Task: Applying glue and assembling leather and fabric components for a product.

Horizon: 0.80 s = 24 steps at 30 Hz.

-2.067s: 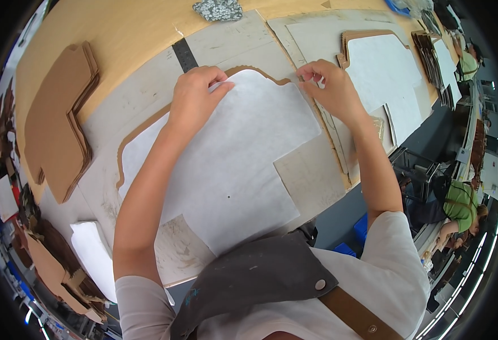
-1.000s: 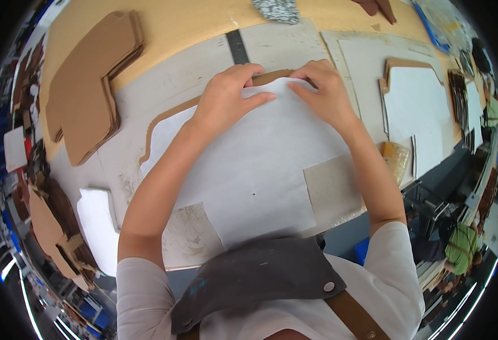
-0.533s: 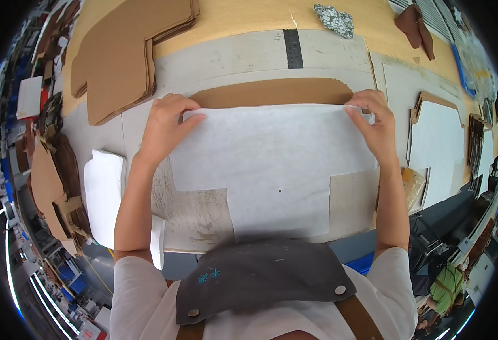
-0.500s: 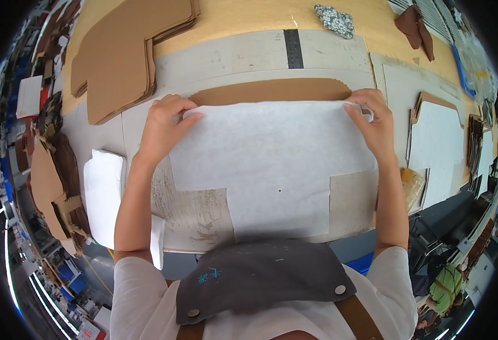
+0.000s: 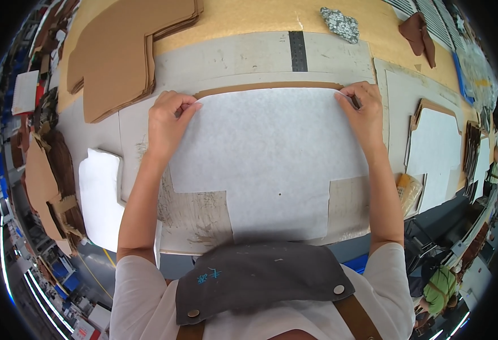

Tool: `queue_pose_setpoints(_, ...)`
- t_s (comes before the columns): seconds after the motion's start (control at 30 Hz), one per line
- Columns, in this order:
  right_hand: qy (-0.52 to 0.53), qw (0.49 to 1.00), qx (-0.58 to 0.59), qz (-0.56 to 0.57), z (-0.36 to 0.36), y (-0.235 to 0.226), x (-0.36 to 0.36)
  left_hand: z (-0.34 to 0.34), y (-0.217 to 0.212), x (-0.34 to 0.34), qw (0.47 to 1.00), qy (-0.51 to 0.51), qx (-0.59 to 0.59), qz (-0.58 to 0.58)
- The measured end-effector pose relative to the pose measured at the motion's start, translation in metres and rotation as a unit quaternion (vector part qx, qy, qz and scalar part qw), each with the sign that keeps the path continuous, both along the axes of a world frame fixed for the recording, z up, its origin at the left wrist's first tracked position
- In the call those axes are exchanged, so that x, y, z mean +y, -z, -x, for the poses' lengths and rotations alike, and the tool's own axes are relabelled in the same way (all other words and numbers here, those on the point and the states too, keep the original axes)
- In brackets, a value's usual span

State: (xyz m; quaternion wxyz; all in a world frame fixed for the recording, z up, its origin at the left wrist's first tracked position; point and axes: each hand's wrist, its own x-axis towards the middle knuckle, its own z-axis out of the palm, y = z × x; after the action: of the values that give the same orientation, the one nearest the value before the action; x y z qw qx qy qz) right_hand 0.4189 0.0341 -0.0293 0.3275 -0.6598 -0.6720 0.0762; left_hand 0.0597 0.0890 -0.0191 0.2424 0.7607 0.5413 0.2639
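Here we are at the head view, looking down on the bench, and both hands are busy at the far edge of the white sheet (image 5: 271,141). On our left, the left hand (image 5: 171,119) has thumb and forefinger closed in a pinch on the sheet's far left corner, the other fingers curled in. Over on the right, the right hand (image 5: 363,110) matches it, pinching the far right corner between thumb and bent forefinger.

And the sheet itself? It lies in the middle of the bench, spread out between the two forearms: broad across the top, stepped in at both sides, with a narrower tab running toward the dark apron (image 5: 260,280). We spot a small dark dot (image 5: 279,194) on that tab; whether its near end touches the apron, we cannot tell. Just past the far edge, a slim band of brown board (image 5: 266,86) peeks out from under the white.

Around them, we have a stack of brown cut pieces (image 5: 113,56) at upper left, and a white folded stack (image 5: 99,192) beside the left forearm. Beyond the sheet sits a black strip (image 5: 298,51), then a speckled grey lump (image 5: 339,24) and a dark brown scrap (image 5: 416,37) farther right. Beyond the right forearm, we pick out a white-topped pile (image 5: 435,153), a yellowish clear-wrapped bundle (image 5: 409,192) near it, and, toward the lower right rim, a person in green (image 5: 440,289).
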Motion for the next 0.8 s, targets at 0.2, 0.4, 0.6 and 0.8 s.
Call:
queue_pose_setpoints(0.2,0.043,0.999,-0.024,0.008,-0.002,0.002,-0.002,0.011,0.003,-0.003,0.993,-0.068,0.025,-0.093)
queue_pose_setpoints(0.4,-0.097,0.983,-0.156,-0.005,0.025,-0.021,-0.034,-0.007,-0.008,-0.049,0.969,0.1,0.181,-0.131)
queue_pose_setpoints(0.6,-0.237,0.949,-0.169,0.12,0.065,-0.01,-0.036,-0.042,0.007,-0.068,0.963,0.198,0.181,-0.036)
queue_pose_setpoints(0.8,-0.179,0.945,-0.235,0.144,0.014,-0.002,-0.027,-0.002,0.008,-0.057,0.954,0.137,0.264,-0.033)
